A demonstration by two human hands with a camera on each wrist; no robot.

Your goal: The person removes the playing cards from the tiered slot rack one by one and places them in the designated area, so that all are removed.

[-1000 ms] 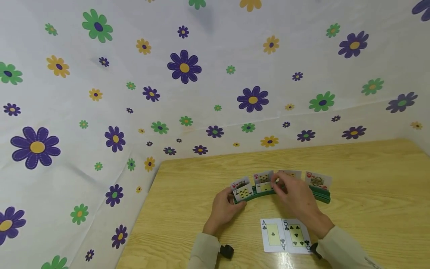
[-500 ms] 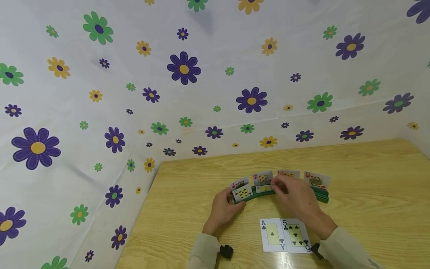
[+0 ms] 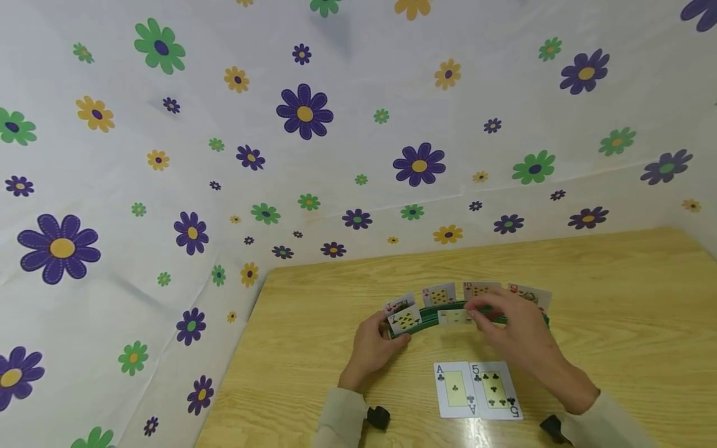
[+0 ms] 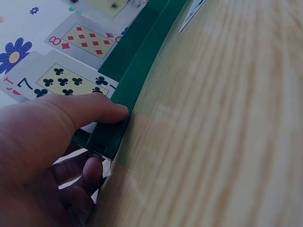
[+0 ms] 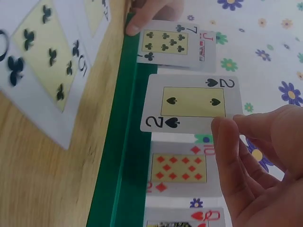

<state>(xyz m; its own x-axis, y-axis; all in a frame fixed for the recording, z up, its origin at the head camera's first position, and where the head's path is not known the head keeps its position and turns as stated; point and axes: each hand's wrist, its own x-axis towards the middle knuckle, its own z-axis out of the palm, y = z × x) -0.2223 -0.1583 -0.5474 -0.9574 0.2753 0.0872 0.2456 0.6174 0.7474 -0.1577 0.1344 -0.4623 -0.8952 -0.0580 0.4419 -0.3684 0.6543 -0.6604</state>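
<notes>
A curved green card rack (image 4: 137,71) stands on the table. My left hand (image 3: 376,345) grips its left end, thumb over the front edge and fingers curled behind. Between thumb and fingertips, my right hand (image 3: 518,330) pinches the two of spades (image 5: 189,101) by its top edge, over the rack's front part. The seven of clubs (image 4: 71,78) leans at the left end in front of a red jack (image 3: 399,303). Along the back row stand the eight of diamonds (image 3: 439,294), the ten of diamonds (image 5: 179,169) and a red queen (image 3: 532,294), which my right hand partly covers in the head view.
Flat on the table, nearer the body, lie the ace of clubs (image 3: 455,389) and the five of clubs (image 3: 495,391), side by side. Behind the wooden table (image 3: 313,348) hangs a white flowered cloth (image 3: 347,149), which also lines the left side.
My right hand has shifted right along the rack, taking the two of spades from in front of the eight of diamonds towards the ten. My left hand stays on the rack's end.
</notes>
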